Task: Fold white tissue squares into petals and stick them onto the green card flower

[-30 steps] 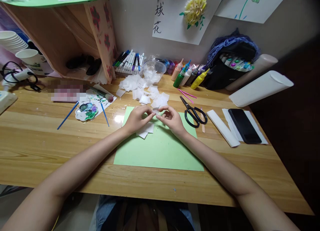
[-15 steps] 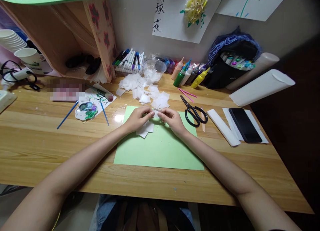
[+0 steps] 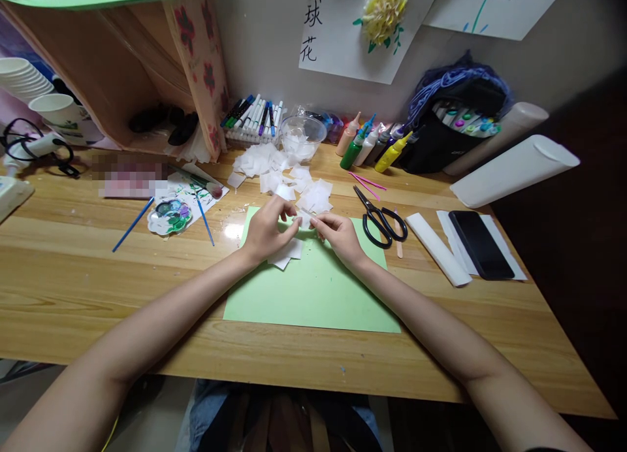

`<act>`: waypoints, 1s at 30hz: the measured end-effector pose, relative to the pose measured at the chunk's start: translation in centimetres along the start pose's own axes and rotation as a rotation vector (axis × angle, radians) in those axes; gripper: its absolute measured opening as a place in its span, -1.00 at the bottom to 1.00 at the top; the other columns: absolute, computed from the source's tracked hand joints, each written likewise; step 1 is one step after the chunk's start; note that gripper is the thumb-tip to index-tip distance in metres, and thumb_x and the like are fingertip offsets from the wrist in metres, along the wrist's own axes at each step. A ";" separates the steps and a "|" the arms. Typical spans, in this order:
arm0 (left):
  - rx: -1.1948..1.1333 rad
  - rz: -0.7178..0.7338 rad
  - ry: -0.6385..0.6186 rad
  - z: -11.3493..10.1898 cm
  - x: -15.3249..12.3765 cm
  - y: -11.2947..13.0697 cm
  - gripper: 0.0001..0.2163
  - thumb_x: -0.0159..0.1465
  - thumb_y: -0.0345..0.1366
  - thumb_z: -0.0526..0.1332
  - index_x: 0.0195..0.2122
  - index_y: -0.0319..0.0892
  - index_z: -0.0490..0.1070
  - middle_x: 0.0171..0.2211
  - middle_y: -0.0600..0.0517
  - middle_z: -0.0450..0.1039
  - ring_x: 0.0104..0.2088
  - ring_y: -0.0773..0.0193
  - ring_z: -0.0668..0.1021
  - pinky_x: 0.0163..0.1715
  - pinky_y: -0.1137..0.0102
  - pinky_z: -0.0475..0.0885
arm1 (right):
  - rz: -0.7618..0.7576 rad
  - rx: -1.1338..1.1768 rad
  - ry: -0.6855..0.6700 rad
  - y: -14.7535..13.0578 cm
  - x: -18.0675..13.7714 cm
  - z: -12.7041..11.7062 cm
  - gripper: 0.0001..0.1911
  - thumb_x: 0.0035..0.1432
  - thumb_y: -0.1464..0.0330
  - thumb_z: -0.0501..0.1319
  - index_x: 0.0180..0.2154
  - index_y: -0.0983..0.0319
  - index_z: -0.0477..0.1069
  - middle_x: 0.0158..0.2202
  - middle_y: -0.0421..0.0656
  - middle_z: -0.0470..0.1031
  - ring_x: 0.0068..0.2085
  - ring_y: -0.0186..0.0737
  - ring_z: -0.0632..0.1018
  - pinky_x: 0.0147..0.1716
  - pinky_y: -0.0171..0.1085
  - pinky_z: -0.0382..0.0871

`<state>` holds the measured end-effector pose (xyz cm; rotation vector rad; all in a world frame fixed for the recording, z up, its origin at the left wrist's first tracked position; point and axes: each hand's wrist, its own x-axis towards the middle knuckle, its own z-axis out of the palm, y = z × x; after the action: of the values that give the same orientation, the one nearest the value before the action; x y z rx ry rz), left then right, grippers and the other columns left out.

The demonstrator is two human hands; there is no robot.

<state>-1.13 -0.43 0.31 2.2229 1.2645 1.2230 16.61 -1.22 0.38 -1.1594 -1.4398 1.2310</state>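
Observation:
My left hand [image 3: 268, 230] and my right hand [image 3: 337, 235] meet over the far edge of a green paper sheet [image 3: 313, 289] on the wooden table [image 3: 98, 289]. Both pinch one small white tissue piece [image 3: 305, 221] between fingertips. Under my left hand lie a few white tissue squares [image 3: 287, 253] on the green sheet. A heap of white tissue squares [image 3: 284, 174] lies just beyond the hands.
Black scissors [image 3: 381, 220] lie right of my right hand, with pink sticks [image 3: 367, 184] behind. Paint bottles [image 3: 372, 148], a marker row [image 3: 255, 119], a clear bowl [image 3: 302, 135] stand at the wall. A paint palette [image 3: 170, 217], brushes, a phone [image 3: 480, 244], white rolls [image 3: 514, 171] surround.
Both hands have drawn closer together on the small white piece, and the left fingers have curled higher over it. The arms have barely moved.

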 end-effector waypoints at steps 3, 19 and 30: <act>0.080 0.105 -0.033 0.2 -0.3 0.2 -0.90 0.23 -0.26 0.18 -0.34 -0.19 0.35 -0.39 0.02 0.42 -0.35 0.31 0.45 -0.35 0.42 0.33 | -0.014 -0.013 0.006 0.0 -0.1 0.2 -0.71 0.04 0.16 0.27 -0.49 0.27 0.48 -0.50 -0.20 0.39 -0.52 -0.38 0.31 -0.50 -0.32 0.17; -0.084 -0.014 -0.065 0.2 -0.2 0.0 -0.87 0.17 -0.29 0.23 -0.48 -0.20 0.47 -0.52 0.04 0.42 -0.48 0.35 0.43 -0.46 0.45 0.31 | -0.047 -0.068 -0.019 0.6 -0.2 0.2 -0.76 0.01 0.19 0.29 -0.41 0.25 0.54 -0.43 -0.16 0.46 -0.44 -0.33 0.39 -0.45 -0.31 0.23; -0.181 -0.048 -0.070 0.1 0.0 -0.2 -0.86 0.17 -0.31 0.22 -0.52 -0.21 0.43 -0.55 0.07 0.39 -0.51 0.38 0.40 -0.49 0.46 0.29 | -0.062 -0.068 -0.031 0.7 -0.2 0.2 -0.78 0.00 0.21 0.31 -0.39 0.24 0.55 -0.42 -0.16 0.49 -0.48 -0.37 0.37 -0.50 -0.31 0.23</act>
<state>-1.12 -0.29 0.14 2.0761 1.1263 1.1818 16.52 -1.44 -0.35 -1.1365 -1.5399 1.1695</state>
